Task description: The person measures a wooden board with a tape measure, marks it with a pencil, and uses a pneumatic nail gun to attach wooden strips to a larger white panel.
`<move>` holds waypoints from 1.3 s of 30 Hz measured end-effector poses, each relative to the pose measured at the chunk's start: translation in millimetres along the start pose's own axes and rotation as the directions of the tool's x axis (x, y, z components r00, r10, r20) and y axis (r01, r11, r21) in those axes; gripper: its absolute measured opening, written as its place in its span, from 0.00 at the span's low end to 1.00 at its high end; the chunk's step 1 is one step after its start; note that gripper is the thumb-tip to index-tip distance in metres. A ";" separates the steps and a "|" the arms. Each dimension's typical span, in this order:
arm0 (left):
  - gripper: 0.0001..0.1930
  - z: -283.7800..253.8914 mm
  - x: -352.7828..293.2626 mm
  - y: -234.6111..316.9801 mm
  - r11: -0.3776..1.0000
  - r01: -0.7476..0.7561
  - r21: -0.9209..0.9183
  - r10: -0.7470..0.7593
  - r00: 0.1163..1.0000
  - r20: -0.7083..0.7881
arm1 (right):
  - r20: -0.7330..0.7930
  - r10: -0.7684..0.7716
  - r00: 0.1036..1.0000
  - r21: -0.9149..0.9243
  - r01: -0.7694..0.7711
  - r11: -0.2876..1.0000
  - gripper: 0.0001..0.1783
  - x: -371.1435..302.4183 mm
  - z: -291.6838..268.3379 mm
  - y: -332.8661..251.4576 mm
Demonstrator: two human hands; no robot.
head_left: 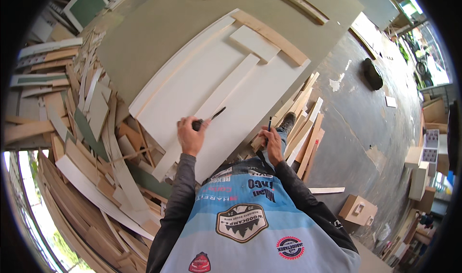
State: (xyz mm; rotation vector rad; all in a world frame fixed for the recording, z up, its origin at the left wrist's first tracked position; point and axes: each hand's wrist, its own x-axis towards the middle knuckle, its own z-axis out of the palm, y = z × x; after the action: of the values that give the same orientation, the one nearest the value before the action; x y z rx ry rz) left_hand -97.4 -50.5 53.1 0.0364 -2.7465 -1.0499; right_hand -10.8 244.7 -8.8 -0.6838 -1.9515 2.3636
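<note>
A large white panel (192, 87) lies before me on a wide board. Along its far edge runs a pale wooden strip (272, 37), and a short white board (255, 43) rests near that edge. A long white strip (228, 85) stretches down the panel from the short board toward me. My left hand (191, 137) is closed on a small black tool (197, 124), apparently a tape measure, over the panel's near part. Beside those fingers a thin black curved piece (219, 112) shows. To the right of the panel, my right hand (274, 145) grips a dark pencil (269, 123), point upward.
Heaps of wood offcuts (103, 176) crowd the left side. More loose strips (308, 133) lie on the floor by my foot (288, 122). At right are a black bundle (372, 74) and a wooden box (358, 210) on the grey floor (356, 133).
</note>
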 end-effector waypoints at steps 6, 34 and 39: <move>0.23 -5.0 100.4 -39.7 0.993 0.070 0.093 -0.052 0.983 -0.176 | -0.390 -0.044 0.920 -0.353 -0.105 0.930 0.14 -48.4 -111.0 42.6; 0.32 14.5 -3.4 -45.5 0.946 -0.269 0.182 0.197 0.921 0.336 | -0.875 0.183 0.449 -0.171 -0.639 0.750 0.30 -197.0 -111.0 236.3; 0.33 31.8 -35.6 -11.9 0.926 -0.373 0.063 0.333 0.881 0.336 | -0.820 0.378 0.430 0.077 -0.571 0.817 0.33 -175.2 -127.4 233.4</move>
State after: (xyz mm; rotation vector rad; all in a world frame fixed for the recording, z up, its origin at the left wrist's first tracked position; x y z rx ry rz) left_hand -69.4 -35.1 15.8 -0.6509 -2.9336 -0.8386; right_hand 252.6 263.2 -186.9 -2.1348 -1.6481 1.4252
